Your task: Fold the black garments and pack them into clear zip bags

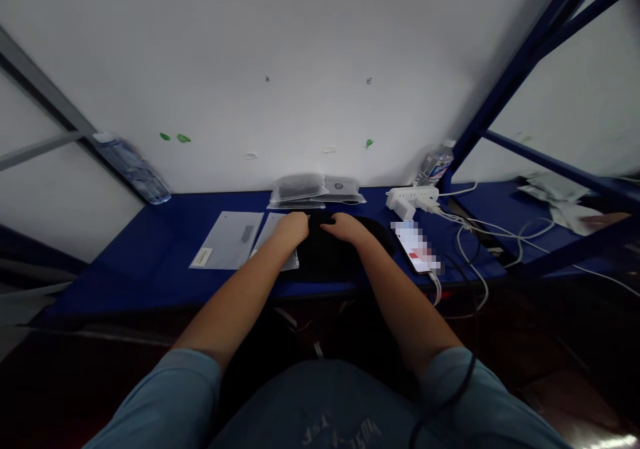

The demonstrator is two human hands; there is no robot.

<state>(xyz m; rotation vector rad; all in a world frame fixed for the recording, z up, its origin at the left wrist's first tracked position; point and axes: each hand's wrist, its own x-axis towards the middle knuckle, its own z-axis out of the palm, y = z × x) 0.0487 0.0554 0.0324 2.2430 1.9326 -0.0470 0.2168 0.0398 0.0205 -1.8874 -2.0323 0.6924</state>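
A black piece of soft fabric (pixel 325 256) lies on the blue table in front of me; its exact kind is too dark to make out. My left hand (pixel 295 226) is closed on its far left part, knuckles up. Close by on the right, my right hand (pixel 346 226) pinches the same fabric, with the fingertips partly hidden. Under my left forearm sits a translucent plastic bag (pixel 266 229), partly covered. Left of it a second flat frosted bag (pixel 231 239) with a white label rests on the table.
Filled frosted bags (pixel 300 189) lie against the wall. To the right are a phone (pixel 416 248) on a cable, a white power strip (pixel 413 197) with plugs, and a bottle (pixel 436 164). Another bottle (pixel 134 169) leans at left. Beyond the blue frame, a person's hand (pixel 607 221) touches packets.
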